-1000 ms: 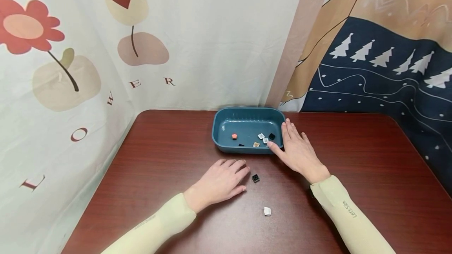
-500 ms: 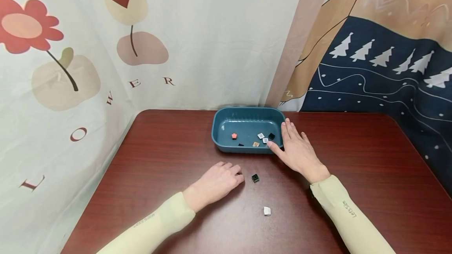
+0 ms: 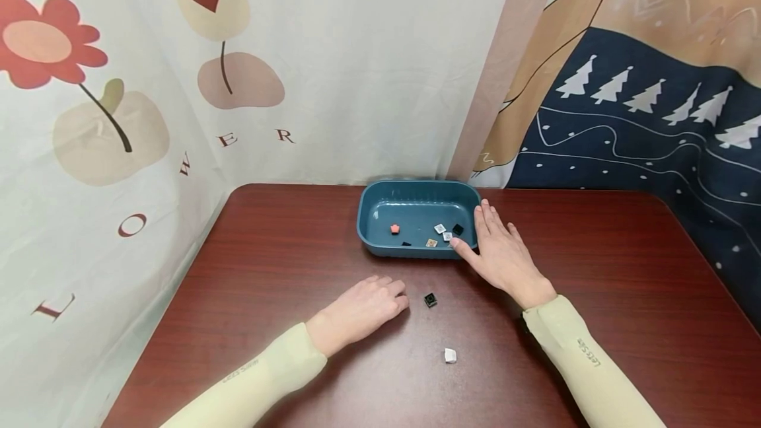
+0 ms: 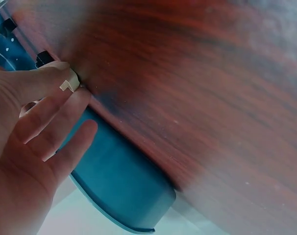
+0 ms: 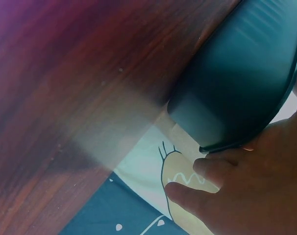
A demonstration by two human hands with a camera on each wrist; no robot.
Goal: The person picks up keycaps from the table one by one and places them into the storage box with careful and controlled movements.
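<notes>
Far left: white curtain, soft folds, printed with flat rounded flowers and serif letters. Pale yellow-green sleeve, smooth fabric, near left. Left hand low over the tabletop, which is glossy red-brown wood grain with rounded far corners. Left hand has thumb and fingers pinched on a small cream piece, notched edge, visible in the left wrist view only.

Mid, far edge: teal bin, smooth slightly shiny walls, rounded-rectangle shape. On its floor, left to right: orange piece, knobbly outline; tan square piece; two white squares; black square. Near side of bin, on the wood: black square cap, hollow-looking, just right of left hand. Nearer and a bit right: white blocky piece.

Right hand lies against bin's right end, fingers straight, thumb apart from them at the near-right corner; not gripping. Far right: navy cloth, white tree print, creased.
</notes>
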